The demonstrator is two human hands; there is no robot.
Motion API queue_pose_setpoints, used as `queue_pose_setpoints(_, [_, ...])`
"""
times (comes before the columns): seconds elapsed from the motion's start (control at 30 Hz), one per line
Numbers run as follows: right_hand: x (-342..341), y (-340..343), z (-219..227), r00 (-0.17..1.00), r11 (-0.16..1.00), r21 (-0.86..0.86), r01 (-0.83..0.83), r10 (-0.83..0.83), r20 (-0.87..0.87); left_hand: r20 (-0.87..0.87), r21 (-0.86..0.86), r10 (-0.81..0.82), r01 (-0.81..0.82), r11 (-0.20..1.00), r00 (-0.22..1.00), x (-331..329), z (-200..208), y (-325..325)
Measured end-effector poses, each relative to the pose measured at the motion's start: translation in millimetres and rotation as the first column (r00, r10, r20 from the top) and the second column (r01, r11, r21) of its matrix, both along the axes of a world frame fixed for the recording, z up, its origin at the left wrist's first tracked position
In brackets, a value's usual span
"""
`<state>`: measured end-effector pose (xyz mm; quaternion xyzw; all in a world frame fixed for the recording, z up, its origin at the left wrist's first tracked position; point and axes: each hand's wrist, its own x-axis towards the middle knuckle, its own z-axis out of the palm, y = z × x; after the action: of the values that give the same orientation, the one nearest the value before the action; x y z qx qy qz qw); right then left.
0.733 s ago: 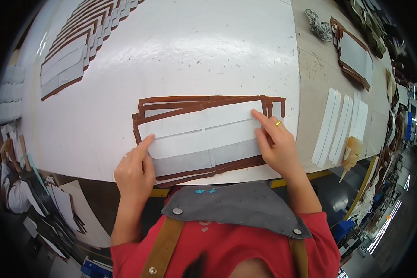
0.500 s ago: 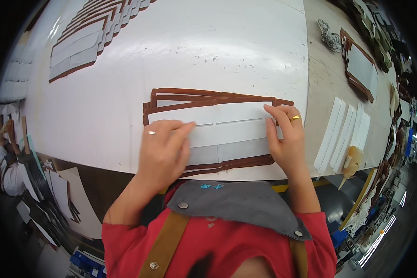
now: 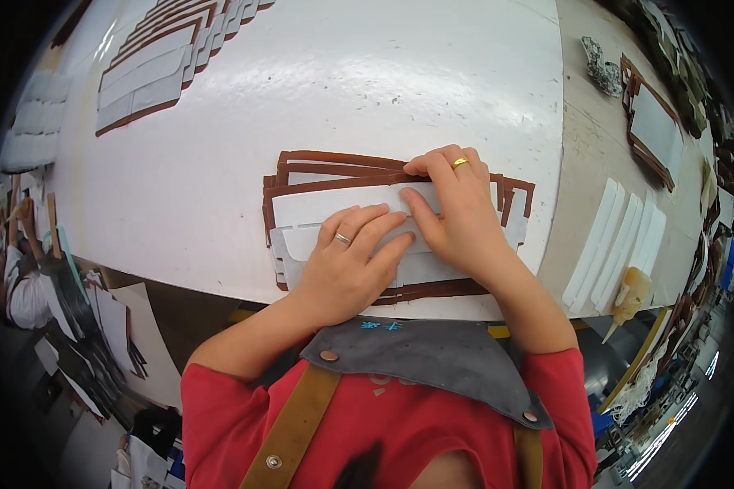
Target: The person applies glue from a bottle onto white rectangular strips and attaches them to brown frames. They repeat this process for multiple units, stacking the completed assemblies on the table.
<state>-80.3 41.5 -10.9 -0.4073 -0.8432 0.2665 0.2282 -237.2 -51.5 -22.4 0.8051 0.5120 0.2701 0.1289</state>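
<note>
In front of me on the white table lies an uneven stack of flat white panels with brown edging (image 3: 318,189). The top one has thin slits across it and a white strip (image 3: 294,244) along its lower part. My left hand (image 3: 347,265) rests on the panel's middle, fingers spread and lying flat. Over the panel's far brown edge reaches my right hand (image 3: 457,204), its fingertips on the edging and its thumb apart from them on the white face. Part of the slits is hidden beneath my hands.
At the far left, similar brown-edged panels (image 3: 147,77) lie in an overlapping row. On the right are several white strips (image 3: 616,236), a glue bottle with a pointed nozzle (image 3: 630,295), more edged panels (image 3: 656,130) and a speckled grey lump (image 3: 602,67).
Both hands have come in toward the panel's middle, the left moving right and the right moving left to the far edge. The top panel appears shifted slightly rightward, with the whole view.
</note>
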Motion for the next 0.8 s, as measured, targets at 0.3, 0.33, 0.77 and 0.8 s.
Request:
queue_pose_setpoints(0.3, [1.7, 5.7, 2.2, 1.0, 0.998, -0.056, -0.018, 0.018, 0.004, 0.026, 0.039, -0.018, 0.017, 0.999, 1.0, -2.0, -0.7, -1.1])
queue_pose_setpoints(0.33, [2.2, 2.2, 5.6, 1.0, 1.0, 0.004, -0.003, 0.003, 0.024, 0.028, 0.045, -0.011, 0.01, 0.999, 1.0, -2.4, -0.8, -1.1])
queue_pose_setpoints(0.77, [17.3, -8.5, -7.2, 0.996, 0.998, -0.029, -0.064, 0.062, -0.063, 0.026, -0.051, 0.026, -0.024, 0.998, 0.999, -1.4, 3.1, 0.8])
queue_pose_setpoints(0.8, [17.6, -8.4, -7.1, 0.997, 0.997, -0.024, -0.069, 0.068, -0.045, 0.03, -0.064, 0.004, -0.002, 0.998, 1.0, -1.1, 2.8, 1.4])
